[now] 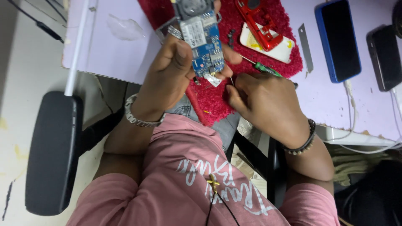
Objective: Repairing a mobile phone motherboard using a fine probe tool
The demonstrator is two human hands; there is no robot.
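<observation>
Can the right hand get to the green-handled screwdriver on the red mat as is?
Probably yes. The green-handled screwdriver lies on the red mat just beyond the right hand, nothing between them. But the right hand already pinches a thin metal tool, so it would likely need to drop that first.

Pink printed t-shirt (197, 175); silver chain bracelet (138, 118) left wrist; dark beaded bracelet (305, 141) right wrist.

Left hand (169, 71) holding blue circuit board (204, 42), right hand (264, 100) beside
</observation>
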